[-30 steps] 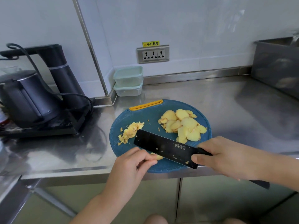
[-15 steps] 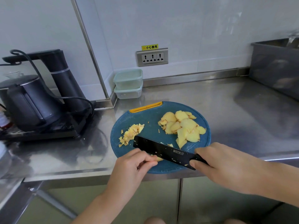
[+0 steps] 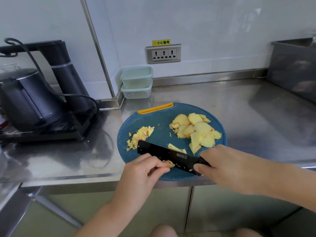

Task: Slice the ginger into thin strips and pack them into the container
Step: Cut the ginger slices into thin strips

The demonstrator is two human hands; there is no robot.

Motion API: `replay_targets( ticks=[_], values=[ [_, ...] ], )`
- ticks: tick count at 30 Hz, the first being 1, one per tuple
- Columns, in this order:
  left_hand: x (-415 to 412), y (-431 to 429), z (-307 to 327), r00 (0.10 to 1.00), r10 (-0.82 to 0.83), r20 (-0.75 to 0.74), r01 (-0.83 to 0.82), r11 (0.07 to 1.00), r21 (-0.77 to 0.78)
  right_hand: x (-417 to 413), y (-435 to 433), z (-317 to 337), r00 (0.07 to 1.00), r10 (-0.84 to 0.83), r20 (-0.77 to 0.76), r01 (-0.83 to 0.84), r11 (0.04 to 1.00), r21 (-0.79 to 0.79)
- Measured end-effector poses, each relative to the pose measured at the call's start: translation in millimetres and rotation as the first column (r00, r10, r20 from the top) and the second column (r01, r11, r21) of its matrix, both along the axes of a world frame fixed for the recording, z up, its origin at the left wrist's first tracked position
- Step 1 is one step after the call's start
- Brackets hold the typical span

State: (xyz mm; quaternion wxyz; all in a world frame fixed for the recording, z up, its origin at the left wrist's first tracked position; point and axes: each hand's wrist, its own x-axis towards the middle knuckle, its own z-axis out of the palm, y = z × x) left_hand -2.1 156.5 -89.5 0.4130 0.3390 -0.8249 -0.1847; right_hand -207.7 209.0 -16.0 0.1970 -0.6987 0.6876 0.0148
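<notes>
A round blue cutting board [image 3: 160, 122] lies on the steel counter. A heap of ginger slices [image 3: 195, 129] sits on its right half, and a small pile of cut ginger strips [image 3: 140, 135] on its left. My right hand [image 3: 227, 166] grips the handle of a black cleaver [image 3: 164, 154], whose blade stands on the board's near part. My left hand [image 3: 142, 170] holds a small stack of ginger [image 3: 169, 163] with curled fingers against the blade's near side. A few cut pieces [image 3: 176, 148] lie just behind the blade. Two stacked lidded containers [image 3: 136, 82] stand by the back wall.
A black kettle [image 3: 25, 101] on its base with a cord [image 3: 77, 96] fills the left of the counter [image 3: 239, 108]. A grey bin [image 3: 294, 67] stands at the far right. A wall socket [image 3: 163, 53] is above the containers. The board reaches the counter's front edge.
The cleaver has shifted a little toward me and to the left along the ginger under my left hand; a few cut pieces now lie behind the blade. Both hands keep their hold.
</notes>
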Motion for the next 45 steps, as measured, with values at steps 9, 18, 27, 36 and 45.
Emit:
replay_targets(
  ticks=[9,18,27,36,45],
  values=[
    [1,1,2,0.999,0.031,-0.041,-0.028,0.997,0.069,-15,-8,7,0.895,-0.208,0.394,0.113,0.961,0.251],
    [0,2,5,0.998,0.024,-0.053,-0.019,0.996,0.091,-14,5,19,0.926,-0.125,0.356,0.08,0.987,0.14],
    [2,2,7,0.999,0.017,-0.048,-0.011,0.993,0.115,-12,7,14,0.981,-0.022,0.193,0.015,0.999,0.038],
    [0,1,4,0.996,0.021,-0.084,-0.011,0.993,0.121,-4,16,8,1.0,0.016,-0.006,-0.016,0.997,-0.07],
    [-1,1,3,0.996,0.041,-0.084,-0.031,0.993,0.115,0,13,9,0.998,0.024,-0.052,-0.027,0.998,-0.058]
  ],
)
